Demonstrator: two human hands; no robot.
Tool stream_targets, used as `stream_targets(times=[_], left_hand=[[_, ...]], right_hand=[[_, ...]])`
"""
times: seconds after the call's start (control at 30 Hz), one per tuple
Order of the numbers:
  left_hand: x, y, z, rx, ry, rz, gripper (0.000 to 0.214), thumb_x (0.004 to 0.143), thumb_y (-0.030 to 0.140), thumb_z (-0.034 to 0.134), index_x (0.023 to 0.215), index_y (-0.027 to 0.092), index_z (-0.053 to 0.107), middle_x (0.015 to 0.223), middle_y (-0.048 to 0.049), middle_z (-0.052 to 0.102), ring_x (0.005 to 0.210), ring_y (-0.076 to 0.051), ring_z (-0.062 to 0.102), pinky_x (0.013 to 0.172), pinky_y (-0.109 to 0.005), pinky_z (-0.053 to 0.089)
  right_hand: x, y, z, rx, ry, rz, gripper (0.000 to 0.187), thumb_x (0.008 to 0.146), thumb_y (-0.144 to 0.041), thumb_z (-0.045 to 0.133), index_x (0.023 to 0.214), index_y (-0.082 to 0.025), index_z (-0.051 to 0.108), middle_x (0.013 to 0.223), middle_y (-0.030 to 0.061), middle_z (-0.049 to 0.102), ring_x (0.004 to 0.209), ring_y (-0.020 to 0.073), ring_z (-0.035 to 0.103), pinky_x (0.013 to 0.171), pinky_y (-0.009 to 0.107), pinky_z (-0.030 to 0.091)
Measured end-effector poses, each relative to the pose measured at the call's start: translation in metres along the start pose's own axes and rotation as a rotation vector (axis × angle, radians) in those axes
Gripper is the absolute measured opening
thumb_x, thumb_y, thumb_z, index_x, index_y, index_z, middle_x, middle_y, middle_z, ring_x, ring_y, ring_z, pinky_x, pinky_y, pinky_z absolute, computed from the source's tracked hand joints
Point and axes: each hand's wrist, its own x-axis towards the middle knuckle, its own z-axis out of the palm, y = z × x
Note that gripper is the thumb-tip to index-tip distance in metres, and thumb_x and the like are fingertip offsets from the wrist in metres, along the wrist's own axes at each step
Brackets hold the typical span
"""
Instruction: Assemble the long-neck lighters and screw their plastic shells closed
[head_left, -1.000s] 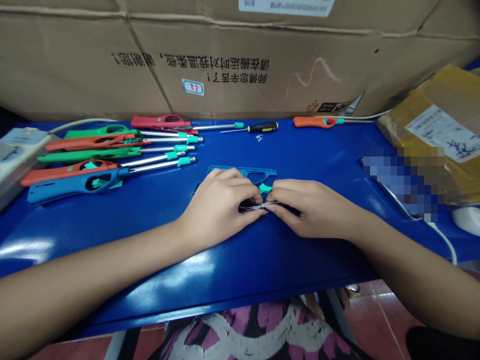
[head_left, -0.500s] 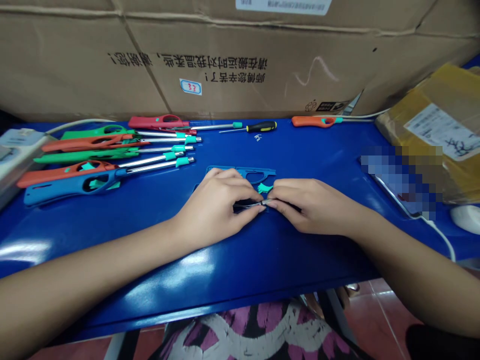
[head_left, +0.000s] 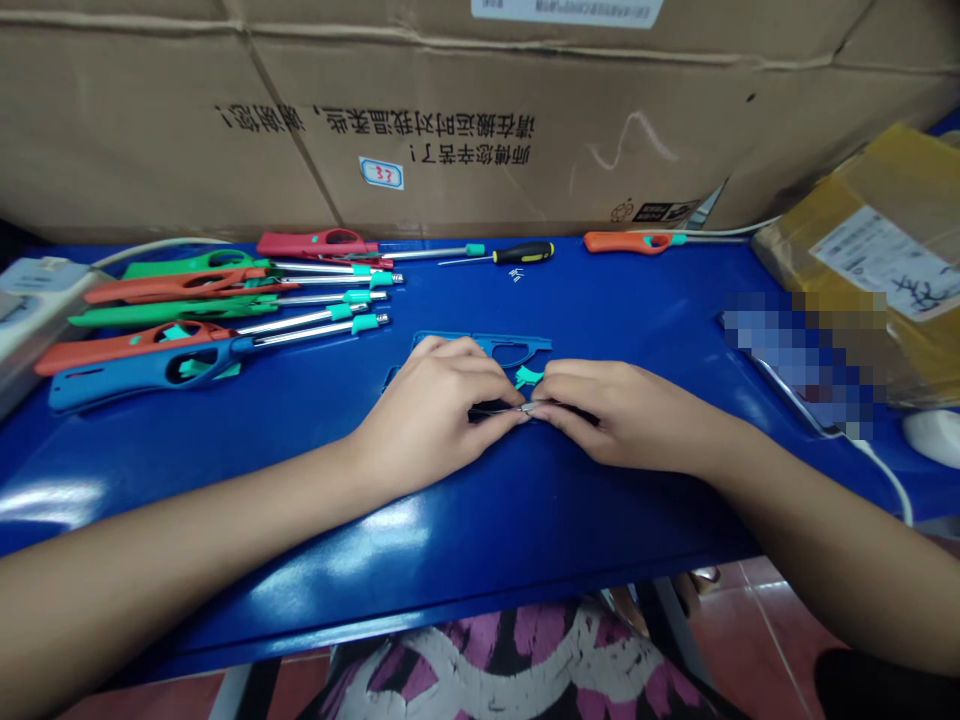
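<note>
My left hand [head_left: 442, 405] is closed in a pinch on one end of a small metallic part with a thin wire [head_left: 527, 407]. From the other side, the thumb and forefinger of my right hand [head_left: 630, 412] grip the same part, so most of it is hidden. Just behind the fingertips lies a blue lighter casing half [head_left: 517, 349], partly covered by my left hand. A small teal trigger piece [head_left: 528, 376] sits beside my right fingers.
Several long-necked lighters [head_left: 150, 375] lie at the left. Behind are a red lighter [head_left: 319, 244], a screwdriver [head_left: 525, 253], tiny screws [head_left: 515, 274] and an orange lighter [head_left: 626, 243]. A phone [head_left: 802, 375] and taped parcel [head_left: 885, 260] stand right; a cardboard box [head_left: 450, 90] walls the back.
My right fingertips have shifted slightly around the small metallic part, and less of its dark section shows between the hands. Everything else on the table stays put.
</note>
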Motion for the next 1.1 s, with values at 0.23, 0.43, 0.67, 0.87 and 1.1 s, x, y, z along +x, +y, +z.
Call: stream_targets(times=[0.23,0.43,0.67,0.87,1.1], left_hand=[[0.0,-0.004,0.004,0.006,0.054,0.031,0.004,0.089,0.026,0.074,0.088,0.024,0.078,0.095,0.0011,0.077,0.092,-0.02,0.066,0.086,-0.037,0.042],[0.003,-0.01,0.011,-0.194,0.095,0.06,0.006,0.089,0.018,0.073,0.087,0.016,0.079,0.09,-0.0027,0.077,0.083,-0.015,0.07,0.081,-0.028,0.053],[0.004,-0.01,0.013,-0.192,0.088,0.062,0.007,0.089,0.018,0.073,0.086,0.016,0.079,0.089,-0.002,0.077,0.084,-0.015,0.068,0.083,-0.029,0.054],[0.002,-0.01,0.011,-0.043,0.016,0.141,0.016,0.096,0.022,0.064,0.091,0.017,0.078,0.096,-0.0038,0.075,0.089,-0.018,0.068,0.083,-0.032,0.056],[0.0,-0.006,0.006,0.389,-0.077,0.383,0.028,0.104,0.022,0.048,0.106,0.012,0.074,0.101,-0.0083,0.075,0.098,-0.023,0.069,0.083,-0.036,0.06]], right_hand=[[-0.001,-0.002,-0.002,0.11,0.008,0.069,0.012,0.103,-0.024,0.046,0.102,-0.019,0.057,0.1,0.0047,0.059,0.09,0.0167,0.057,0.081,0.03,0.046],[0.0,0.001,0.001,0.121,0.057,0.087,0.008,0.101,-0.021,0.05,0.095,-0.019,0.055,0.096,0.0031,0.058,0.085,0.0148,0.056,0.075,0.028,0.043],[0.001,0.002,0.002,0.123,0.035,0.147,0.007,0.097,-0.018,0.053,0.091,-0.02,0.055,0.095,0.0018,0.058,0.083,0.0145,0.055,0.072,0.028,0.042],[0.0,-0.001,0.002,0.098,0.022,0.233,0.007,0.094,-0.019,0.057,0.087,-0.021,0.056,0.093,0.0006,0.06,0.079,0.0148,0.056,0.067,0.029,0.039],[-0.001,-0.004,-0.001,-0.048,0.03,0.224,0.008,0.092,-0.02,0.06,0.086,-0.021,0.057,0.091,0.001,0.064,0.081,0.0171,0.058,0.07,0.031,0.039]])
